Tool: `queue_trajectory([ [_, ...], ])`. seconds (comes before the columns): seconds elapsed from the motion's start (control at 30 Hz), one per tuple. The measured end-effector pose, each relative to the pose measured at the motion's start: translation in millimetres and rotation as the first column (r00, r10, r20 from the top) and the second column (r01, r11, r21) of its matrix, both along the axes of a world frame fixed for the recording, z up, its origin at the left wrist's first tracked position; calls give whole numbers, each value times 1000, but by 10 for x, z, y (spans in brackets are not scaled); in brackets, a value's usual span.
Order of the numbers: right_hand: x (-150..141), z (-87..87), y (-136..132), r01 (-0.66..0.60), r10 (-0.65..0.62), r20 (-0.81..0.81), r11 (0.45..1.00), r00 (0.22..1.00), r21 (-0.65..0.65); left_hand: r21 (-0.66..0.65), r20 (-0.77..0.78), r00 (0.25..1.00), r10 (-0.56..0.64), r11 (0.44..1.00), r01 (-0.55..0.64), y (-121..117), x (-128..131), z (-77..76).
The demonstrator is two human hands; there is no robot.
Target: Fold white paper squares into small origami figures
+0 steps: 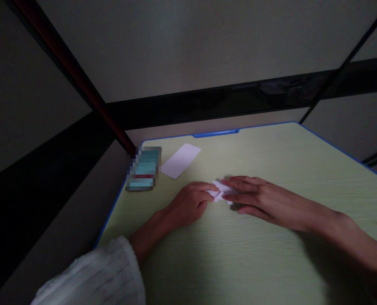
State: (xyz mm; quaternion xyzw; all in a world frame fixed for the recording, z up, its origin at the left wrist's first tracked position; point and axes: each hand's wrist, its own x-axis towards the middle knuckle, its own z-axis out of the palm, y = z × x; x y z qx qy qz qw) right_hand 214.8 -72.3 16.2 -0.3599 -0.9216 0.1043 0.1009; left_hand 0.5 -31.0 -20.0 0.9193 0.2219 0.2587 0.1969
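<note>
A small folded piece of white paper lies on the pale green table, between both hands. My left hand rests on the table with its fingers curled, the fingertips pinching the paper's left edge. My right hand lies flat over the paper's right side, fingers stretched out and pressed together on it. Most of the paper is hidden under the fingers. A white knitted sleeve covers my left forearm.
A flat white paper strip lies at the table's far left. Beside it sits a blurred teal box or card near the left edge. The table has a blue rim and stands against pale walls with dark trim.
</note>
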Motion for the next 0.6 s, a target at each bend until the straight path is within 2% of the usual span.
queue_trajectory([
  [0.07,8,-4,10,-37,37,8,999,999,-37,-77,54,998,40,996,-36,0,11,-6],
  [0.17,24,-31,21,-69,67,-22,994,997,-87,-163,123,967,222,966,-201,1,45,-1],
  [0.3,22,-65,10,-45,38,-66,993,997,-112,-97,16,899,438,895,-435,-1,89,16],
  [0.43,-39,-76,-23,-39,36,-37,995,999,-91,-79,-104,860,499,858,-507,-21,117,26],
  [0.6,-126,-82,-70,-54,53,-17,996,998,-65,-91,-163,832,531,831,-549,-46,133,29],
])
